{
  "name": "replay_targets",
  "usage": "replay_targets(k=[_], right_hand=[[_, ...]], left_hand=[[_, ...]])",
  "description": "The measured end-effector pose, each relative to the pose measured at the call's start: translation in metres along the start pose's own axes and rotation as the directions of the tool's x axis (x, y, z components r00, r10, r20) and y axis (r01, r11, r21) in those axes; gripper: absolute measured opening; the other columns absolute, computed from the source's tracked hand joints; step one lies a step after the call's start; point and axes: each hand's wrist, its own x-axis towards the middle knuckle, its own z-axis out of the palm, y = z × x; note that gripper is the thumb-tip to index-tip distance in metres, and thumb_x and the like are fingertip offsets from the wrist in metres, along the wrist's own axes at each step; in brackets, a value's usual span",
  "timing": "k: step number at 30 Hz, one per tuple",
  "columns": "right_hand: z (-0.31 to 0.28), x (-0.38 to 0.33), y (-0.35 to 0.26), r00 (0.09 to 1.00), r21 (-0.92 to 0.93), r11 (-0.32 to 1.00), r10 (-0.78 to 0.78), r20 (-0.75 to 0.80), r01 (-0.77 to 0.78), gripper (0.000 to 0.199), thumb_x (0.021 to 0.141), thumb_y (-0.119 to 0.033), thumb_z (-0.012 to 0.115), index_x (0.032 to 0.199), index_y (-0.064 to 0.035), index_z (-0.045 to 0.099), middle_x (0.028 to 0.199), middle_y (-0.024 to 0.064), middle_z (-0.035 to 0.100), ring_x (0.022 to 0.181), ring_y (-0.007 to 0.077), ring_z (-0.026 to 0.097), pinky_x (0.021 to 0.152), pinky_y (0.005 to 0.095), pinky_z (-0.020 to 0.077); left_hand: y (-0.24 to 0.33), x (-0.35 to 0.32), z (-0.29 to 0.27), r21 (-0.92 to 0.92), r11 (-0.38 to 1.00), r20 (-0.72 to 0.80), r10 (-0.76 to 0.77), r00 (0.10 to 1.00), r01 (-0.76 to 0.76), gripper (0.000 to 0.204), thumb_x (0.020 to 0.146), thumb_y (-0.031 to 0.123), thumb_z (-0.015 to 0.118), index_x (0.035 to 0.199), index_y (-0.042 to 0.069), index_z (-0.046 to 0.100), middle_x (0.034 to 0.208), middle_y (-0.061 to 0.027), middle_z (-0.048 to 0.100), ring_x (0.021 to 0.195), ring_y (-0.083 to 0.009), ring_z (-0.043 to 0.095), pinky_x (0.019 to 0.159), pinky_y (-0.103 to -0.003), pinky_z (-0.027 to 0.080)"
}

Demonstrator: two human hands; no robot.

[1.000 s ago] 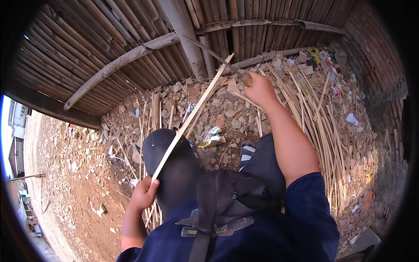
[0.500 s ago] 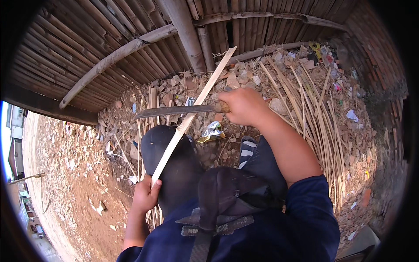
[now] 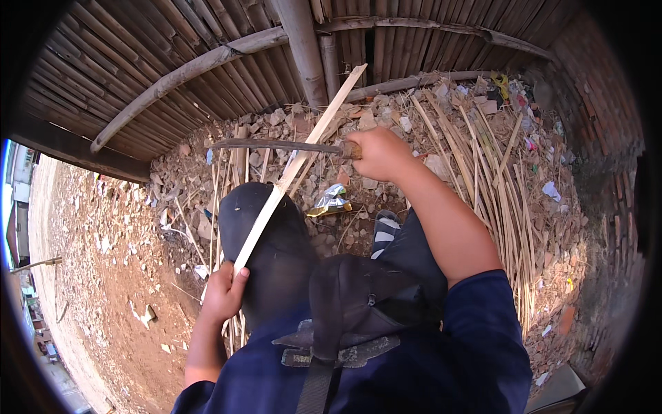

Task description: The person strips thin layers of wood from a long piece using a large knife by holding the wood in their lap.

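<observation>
Strip (image 3: 297, 163) between left fingers (image 3: 221, 279)

Below you, the dirt ground (image 3: 127, 265) is carrying broken stones (image 3: 278, 117); on your right, long split bamboo strips (image 3: 512, 214) are lying in a loose heap, and farther left a silver-and-gold foil wrapper (image 3: 332, 199) is resting.

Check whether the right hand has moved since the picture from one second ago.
Yes. Judged against the foil wrapper, the right hand, gripping the knife, has moved left and lower in the view, closer to the wrapper.
</observation>
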Motion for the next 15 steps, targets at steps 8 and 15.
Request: replay_targets(k=[8,15], right_hand=[[0.016,0.002,0.007,0.996,-0.083,0.996,-0.037,-0.080,0.030,0.046,0.074,-0.017,0.071,0.121,-0.0129,0.068,0.096,0.0221,0.072,0.089,0.0419,0.068,0.081,0.0480,0.0557],[-0.001,-0.002,0.012,0.985,0.035,0.994,0.111,-0.133,-0.107,0.047,0.076,-0.014,0.068,0.123,-0.0110,0.067,0.101,0.0215,0.071,0.096,0.0397,0.067,0.084,0.0464,0.0549]], left_hand=[[0.001,-0.006,0.001,0.039,0.999,0.004,-0.009,1.000,0.009,0.046,0.100,0.040,0.060,0.080,-0.001,0.053,0.061,-0.0166,0.054,0.056,-0.0257,0.053,0.056,-0.041,0.043],[-0.001,0.000,-0.007,0.020,1.000,0.040,-0.014,0.999,0.013,0.050,0.101,0.043,0.058,0.080,-0.002,0.053,0.062,-0.0160,0.053,0.057,-0.0249,0.050,0.057,-0.039,0.043]])
